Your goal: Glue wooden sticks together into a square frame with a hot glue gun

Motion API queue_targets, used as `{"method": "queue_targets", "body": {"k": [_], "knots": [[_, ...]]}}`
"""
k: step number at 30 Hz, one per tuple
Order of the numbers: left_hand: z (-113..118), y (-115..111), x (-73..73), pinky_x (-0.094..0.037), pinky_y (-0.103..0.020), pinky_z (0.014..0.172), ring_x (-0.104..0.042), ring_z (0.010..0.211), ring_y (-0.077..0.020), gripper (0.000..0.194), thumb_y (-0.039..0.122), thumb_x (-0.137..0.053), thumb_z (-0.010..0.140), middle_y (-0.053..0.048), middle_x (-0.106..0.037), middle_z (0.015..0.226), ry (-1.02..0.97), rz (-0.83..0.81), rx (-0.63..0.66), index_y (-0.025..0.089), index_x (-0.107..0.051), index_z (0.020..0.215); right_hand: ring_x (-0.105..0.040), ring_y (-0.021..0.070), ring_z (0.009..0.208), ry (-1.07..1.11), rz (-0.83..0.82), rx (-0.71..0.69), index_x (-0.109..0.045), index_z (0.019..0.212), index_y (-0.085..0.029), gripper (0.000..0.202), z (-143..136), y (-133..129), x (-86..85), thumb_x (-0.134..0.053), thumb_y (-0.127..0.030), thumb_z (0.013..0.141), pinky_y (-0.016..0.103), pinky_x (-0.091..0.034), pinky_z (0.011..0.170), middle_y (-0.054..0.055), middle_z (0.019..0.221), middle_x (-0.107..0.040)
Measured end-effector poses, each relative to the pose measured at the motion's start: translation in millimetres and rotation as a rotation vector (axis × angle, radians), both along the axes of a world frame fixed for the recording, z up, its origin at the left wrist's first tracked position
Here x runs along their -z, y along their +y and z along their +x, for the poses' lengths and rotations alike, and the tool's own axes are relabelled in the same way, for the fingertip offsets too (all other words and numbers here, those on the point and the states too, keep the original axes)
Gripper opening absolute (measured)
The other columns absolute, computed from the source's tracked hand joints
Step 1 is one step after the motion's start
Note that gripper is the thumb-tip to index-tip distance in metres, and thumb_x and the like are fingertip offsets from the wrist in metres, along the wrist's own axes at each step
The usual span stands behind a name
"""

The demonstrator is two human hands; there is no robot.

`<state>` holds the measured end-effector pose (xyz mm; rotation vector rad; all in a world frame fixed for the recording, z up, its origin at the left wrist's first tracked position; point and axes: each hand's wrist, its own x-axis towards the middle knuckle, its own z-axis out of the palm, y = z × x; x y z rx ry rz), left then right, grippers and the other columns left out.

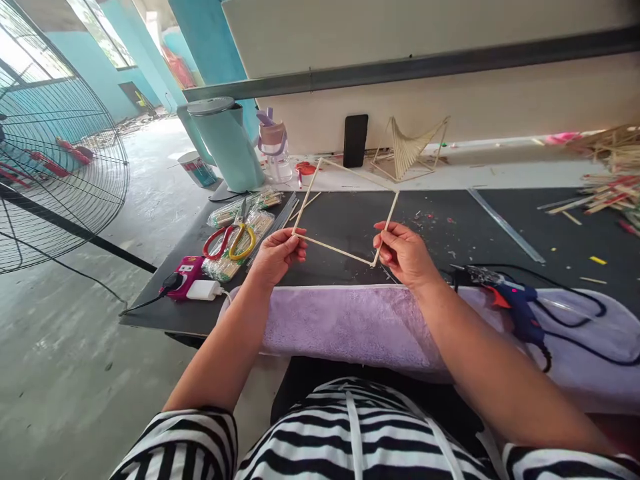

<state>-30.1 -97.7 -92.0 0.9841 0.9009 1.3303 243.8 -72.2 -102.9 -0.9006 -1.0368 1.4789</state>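
A four-sided frame of thin pale sticks (336, 249) is held up above the dark table. My left hand (280, 255) pinches its near left corner. On the right side stick, close to the near right corner, the fingers of my right hand (400, 250) are closed. The far corners of the frame point toward the wall. Behind it, a finished-looking stick model (407, 157) with a fan of sticks stands beside an upright black phone (355, 141).
Scissors (241, 241) lie on stick packets at the left, near a pink power adapter (187, 277). A blue glue gun (517, 307) rests on the purple cloth (340, 327). A teal jug (230, 147) and a bottle (275, 150) stand behind. Loose sticks (613, 190) lie right; a fan (55, 147) is left.
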Motion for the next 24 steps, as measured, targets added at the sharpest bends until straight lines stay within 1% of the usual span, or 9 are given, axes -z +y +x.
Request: {"method": "queue_targets", "body": {"k": [5, 9, 11, 14, 16, 17, 19, 21, 24], "knots": [[4.6, -2.5, -0.2, -0.051, -0.02, 0.051, -0.06, 0.054, -0.0085, 0.033, 0.039, -0.087, 0.066, 0.001, -0.068, 0.068, -0.005, 0.033, -0.029, 0.017, -0.071, 0.085, -0.038, 0.0062, 0.045, -0.003, -0.018, -0.023, -0.061, 0.097, -0.022, 0.035, -1.2, -0.8, 0.0, -0.077, -0.038, 0.07, 0.02, -0.021, 0.039, -0.005, 0.068, -0.06], [3.0, -2.7, 1.1, -0.052, -0.02, 0.051, -0.06, 0.055, -0.0089, 0.034, 0.041, -0.087, 0.067, 0.001, -0.068, 0.068, 0.014, 0.032, -0.028, 0.017, -0.07, 0.084, -0.038, 0.006, 0.045, -0.012, -0.006, -0.02, -0.06, 0.098, -0.022, 0.036, -2.2, -0.9, 0.5, -0.077, -0.039, 0.071, 0.019, -0.02, 0.039, -0.005, 0.069, -0.06], [-1.3, -2.5, 0.5, -0.055, -0.022, 0.056, -0.064, 0.059, -0.0104, 0.036, 0.04, -0.086, 0.068, -0.002, -0.07, 0.074, 0.031, -0.008, 0.019, 0.016, -0.072, 0.09, -0.039, 0.006, 0.045, -0.03, 0.012, -0.006, -0.06, 0.098, -0.023, 0.035, -2.3, 0.2, 2.1, -0.076, -0.04, 0.071, 0.019, -0.021, 0.039, -0.005, 0.068, -0.06], [-8.9, -0.8, -2.1, -0.061, -0.028, 0.067, -0.072, 0.075, -0.0161, 0.052, 0.035, -0.088, 0.066, -0.007, -0.075, 0.1, 0.025, -0.061, 0.125, 0.018, -0.072, 0.113, -0.04, 0.0062, 0.045, -0.062, 0.036, 0.011, -0.059, 0.098, -0.022, 0.036, -1.9, 3.7, 6.5, -0.074, -0.041, 0.072, 0.019, -0.021, 0.039, -0.005, 0.068, -0.06], [-12.5, 1.4, -3.5, -0.062, -0.031, 0.07, -0.074, 0.083, -0.0194, 0.059, 0.035, -0.087, 0.066, -0.008, -0.074, 0.109, 0.017, -0.08, 0.151, 0.02, -0.07, 0.121, -0.04, 0.0062, 0.044, -0.085, 0.045, 0.011, -0.059, 0.099, -0.022, 0.036, -1.5, 6.3, 9.6, -0.073, -0.042, 0.073, 0.018, -0.021, 0.038, -0.005, 0.068, -0.061], [-13.6, 2.6, -3.7, -0.063, -0.031, 0.07, -0.074, 0.084, -0.0198, 0.059, 0.036, -0.086, 0.067, -0.009, -0.074, 0.108, 0.018, -0.087, 0.148, 0.019, -0.07, 0.121, -0.04, 0.0061, 0.044, -0.095, 0.048, 0.009, -0.06, 0.1, -0.021, 0.036, -1.3, 7.4, 10.9, -0.073, -0.042, 0.073, 0.018, -0.021, 0.038, -0.005, 0.068, -0.061], [-14.5, 4.9, -2.9, -0.063, -0.03, 0.067, -0.072, 0.08, -0.0175, 0.052, 0.037, -0.084, 0.07, -0.007, -0.074, 0.101, 0.039, -0.097, 0.112, 0.018, -0.072, 0.117, -0.039, 0.0059, 0.043, -0.116, 0.05, 0.008, -0.06, 0.1, -0.021, 0.035, -1.2, 8.8, 12.2, -0.072, -0.041, 0.073, 0.018, -0.021, 0.038, -0.005, 0.067, -0.061], [-14.2, 6.5, -0.9, -0.062, -0.026, 0.063, -0.069, 0.073, -0.0136, 0.046, 0.035, -0.083, 0.071, -0.004, -0.073, 0.091, 0.099, -0.103, 0.075, 0.018, -0.073, 0.113, -0.04, 0.0056, 0.043, -0.144, 0.047, 0.005, -0.061, 0.101, -0.02, 0.035, -1.4, 9.0, 12.1, -0.071, -0.039, 0.074, 0.018, -0.022, 0.038, -0.005, 0.067, -0.061], [-13.0, 7.2, 2.2, -0.061, -0.024, 0.059, -0.064, 0.065, -0.0106, 0.043, 0.036, -0.084, 0.071, -0.001, -0.069, 0.079, 0.198, -0.12, 0.052, 0.017, -0.074, 0.108, -0.04, 0.0054, 0.043, -0.178, 0.044, -0.008, -0.062, 0.102, -0.021, 0.034, -1.7, 8.1, 11.0, -0.071, -0.039, 0.075, 0.018, -0.023, 0.038, -0.005, 0.067, -0.061]]}}
